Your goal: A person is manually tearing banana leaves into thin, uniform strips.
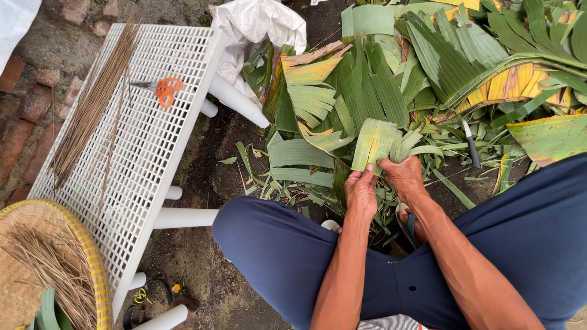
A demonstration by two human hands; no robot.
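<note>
Both hands hold one pale green strip of banana leaf (374,142) low between my knees. My left hand (361,190) pinches its lower left edge. My right hand (403,176) grips its lower right edge, and the two hands almost touch. The strip stands up from the fingers and fans out at the top. Behind it lies a big heap of banana leaves (440,67), green with yellowed parts. A small dark-handled knife (470,144) lies on the leaves to the right of my right hand.
A white perforated plastic rack (153,140) lies on its side at the left, with a bundle of thin brown sticks (92,104) and orange-handled scissors (162,90) on it. A woven basket (36,269) with dry sticks sits at bottom left. A white sack (257,24) lies behind.
</note>
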